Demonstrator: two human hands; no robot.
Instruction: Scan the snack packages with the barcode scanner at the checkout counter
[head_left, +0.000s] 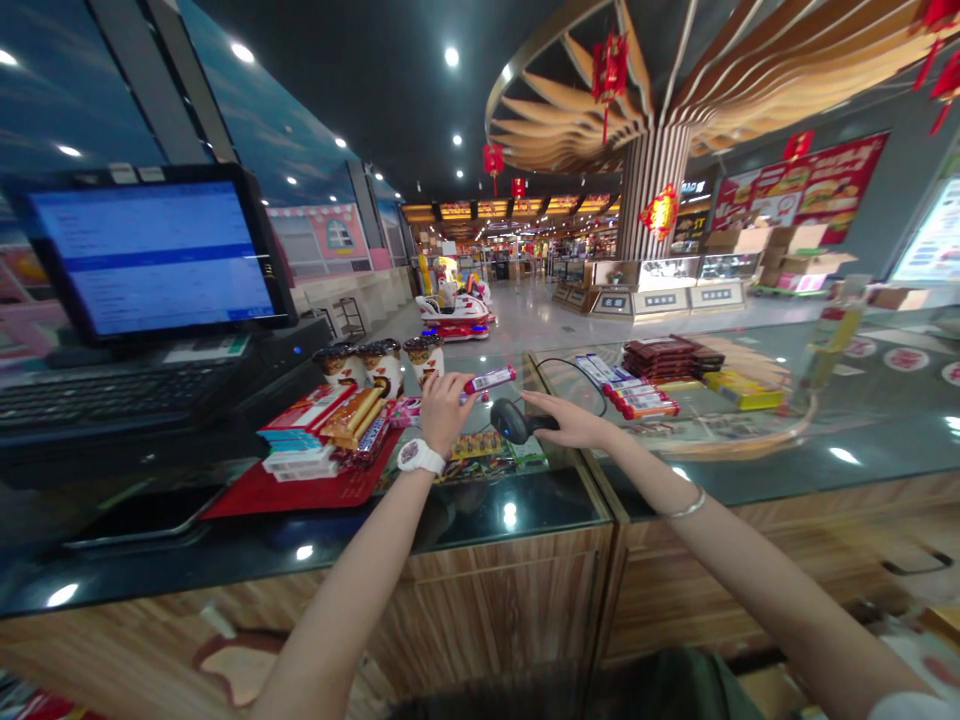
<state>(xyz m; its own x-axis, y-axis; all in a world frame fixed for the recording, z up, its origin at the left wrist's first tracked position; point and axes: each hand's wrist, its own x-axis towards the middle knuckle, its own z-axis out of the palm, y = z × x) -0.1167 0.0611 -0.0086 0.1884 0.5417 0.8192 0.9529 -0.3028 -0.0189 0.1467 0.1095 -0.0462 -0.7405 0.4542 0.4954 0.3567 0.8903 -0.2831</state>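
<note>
My left hand (445,408), with a white watch on the wrist, is closed on one end of a purple and red candy tube (491,379) with a white barcode label. It holds the tube above the glass counter. Just to the right, my right hand (574,420) is closed around the handle of a black barcode scanner (511,421). Its index finger stretches forward, and the scanner head points left, below the tube. Several similar candy tubes (645,398) lie in a row on the counter beyond my right hand.
Left of my hands are a red mat (300,497), stacked boxes (300,420), snack packs (352,415) and 3 lidded cups (424,357). A monitor (161,260) and keyboard (127,400) stand far left. Brown packets (667,357) and a yellow box (742,390) lie right.
</note>
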